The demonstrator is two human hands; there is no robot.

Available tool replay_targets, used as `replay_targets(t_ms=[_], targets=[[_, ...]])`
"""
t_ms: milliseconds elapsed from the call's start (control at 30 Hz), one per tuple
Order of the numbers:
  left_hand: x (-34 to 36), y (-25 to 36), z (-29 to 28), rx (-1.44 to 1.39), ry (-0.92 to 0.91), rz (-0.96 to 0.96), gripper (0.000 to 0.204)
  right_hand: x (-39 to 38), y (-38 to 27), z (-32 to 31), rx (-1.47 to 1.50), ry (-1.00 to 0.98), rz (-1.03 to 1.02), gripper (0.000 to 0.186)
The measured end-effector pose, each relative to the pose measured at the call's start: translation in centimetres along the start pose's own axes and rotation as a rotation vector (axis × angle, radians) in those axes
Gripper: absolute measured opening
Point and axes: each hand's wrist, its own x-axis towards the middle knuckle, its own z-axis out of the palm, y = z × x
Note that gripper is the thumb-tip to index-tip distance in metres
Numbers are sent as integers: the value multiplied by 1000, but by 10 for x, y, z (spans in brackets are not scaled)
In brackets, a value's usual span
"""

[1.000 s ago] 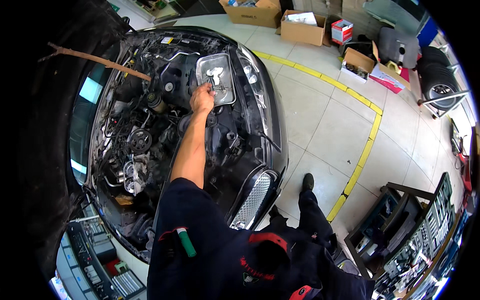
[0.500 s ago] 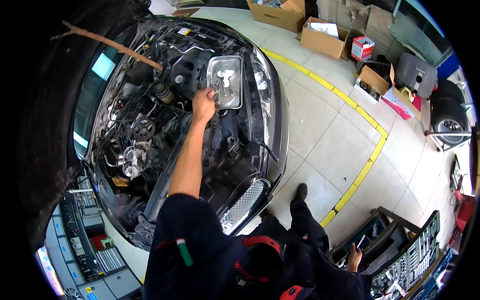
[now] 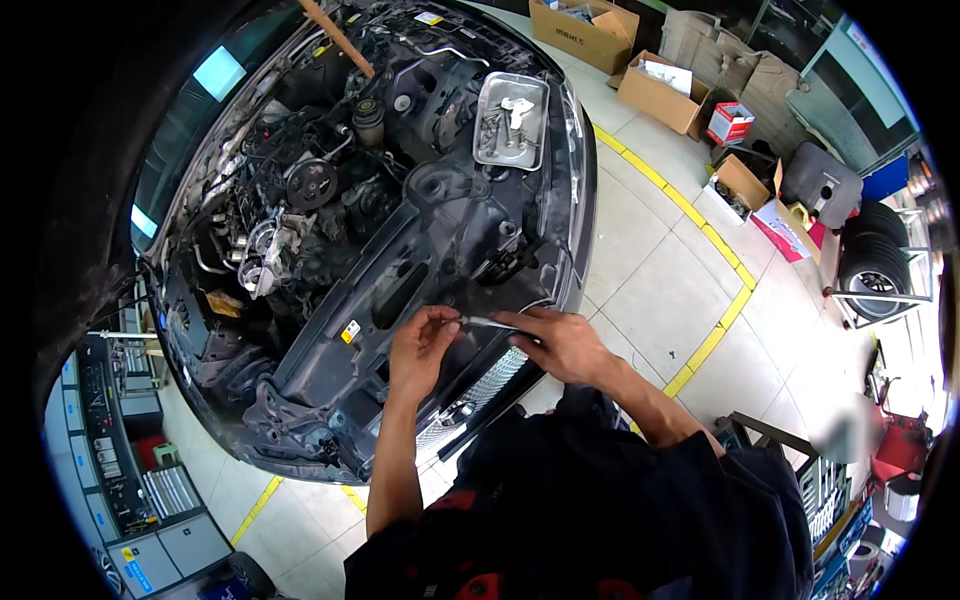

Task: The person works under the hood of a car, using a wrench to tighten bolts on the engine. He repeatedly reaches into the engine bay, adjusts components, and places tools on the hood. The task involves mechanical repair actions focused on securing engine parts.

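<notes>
Over the front of the car's engine bay, my left hand (image 3: 422,352) and my right hand (image 3: 562,343) face each other. The right fingers close on a slender silvery tool (image 3: 488,322), whose exact kind is too small to tell. Its tip points at the left fingertips, which pinch something small that I cannot make out. A metal tray (image 3: 481,150) rests on the far right side of the engine bay. Several bolts (image 3: 490,132) and a pale, irregular piece (image 3: 517,110) lie inside it.
A wooden stick (image 3: 340,40) stands in the engine bay toward the raised hood. Below my hands is the front grille (image 3: 500,372). An open socket case (image 3: 826,495) lies at the lower right. Cardboard boxes (image 3: 660,98) and stacked tires (image 3: 875,255) line the far right.
My left hand has left the tray and come back toward me. My right hand has moved from beside the socket case to meet it over the car's front. The view has shifted.
</notes>
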Motion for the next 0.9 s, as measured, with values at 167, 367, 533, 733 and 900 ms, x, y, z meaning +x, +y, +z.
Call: replay_targets(t_ms=[167, 367, 533, 733, 900], targets=[[-29, 5, -78, 156, 15, 56, 11, 36, -52, 62, -44, -34, -62, 40], [-38, 3, -161, 104, -187, -60, 8, 60, -78, 118, 795, -493, 449, 39], [-26, -10, -188, -178, -162, -108, 11, 79, -104, 147, 250, -46, -75, 39], [-4, -32, -185, -740, 188, -129, 30, 137, -112, 173, 961, -321, 512, 29], [12, -22, -220, -572, 263, -93, 34, 186, -116, 204, 1085, -428, 559, 28]])
